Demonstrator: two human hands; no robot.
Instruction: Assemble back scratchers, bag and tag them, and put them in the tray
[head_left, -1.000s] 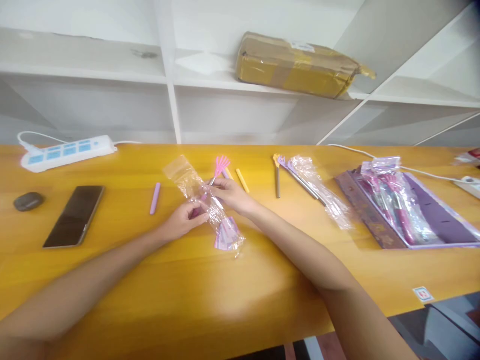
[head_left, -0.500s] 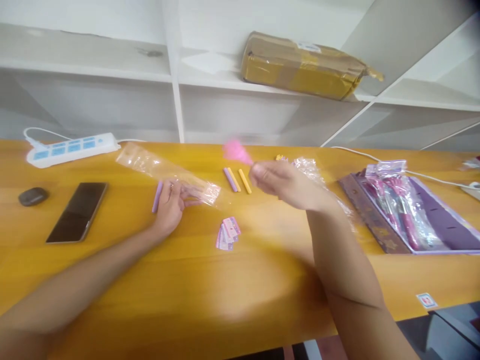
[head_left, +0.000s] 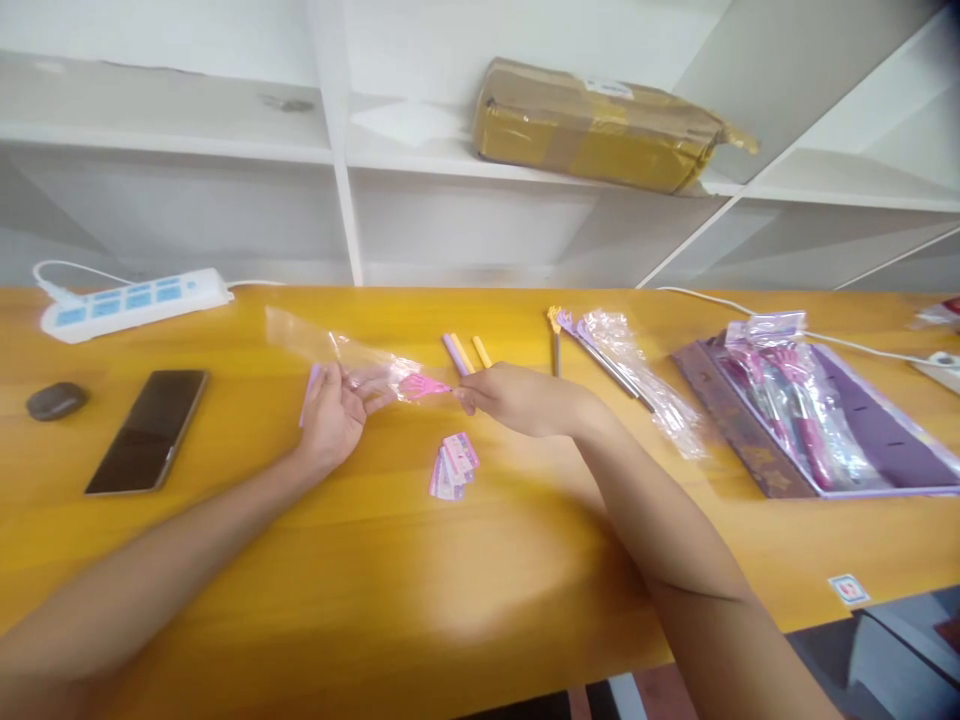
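Observation:
My left hand [head_left: 335, 412] holds a clear plastic sleeve [head_left: 330, 349] by its open end on the yellow table [head_left: 300, 560]. Fingers of my right hand [head_left: 517, 400] are closed on the handle of a pink hand-shaped pen, whose pink head [head_left: 421, 385] sits at the mouth of the sleeve. A small pink and purple card stack [head_left: 453, 466] lies just in front of my hands. A lilac stick [head_left: 307, 392] lies partly under my left hand. Lilac and yellow sticks [head_left: 463, 352] lie behind my right hand.
A dark phone [head_left: 148, 430], a grey pebble-like object [head_left: 56, 401] and a white power strip [head_left: 133, 303] are at the left. More pens in plastic [head_left: 626, 372] and a purple box [head_left: 885, 440] with bagged pens sit at the right. A taped cardboard parcel [head_left: 600, 125] lies on the shelf.
My right hand drew the pink pen out of the sleeve, swung it up, then brought it back head-first to the sleeve's mouth. The card stack dropped onto the table. My left hand turned the sleeve leftward.

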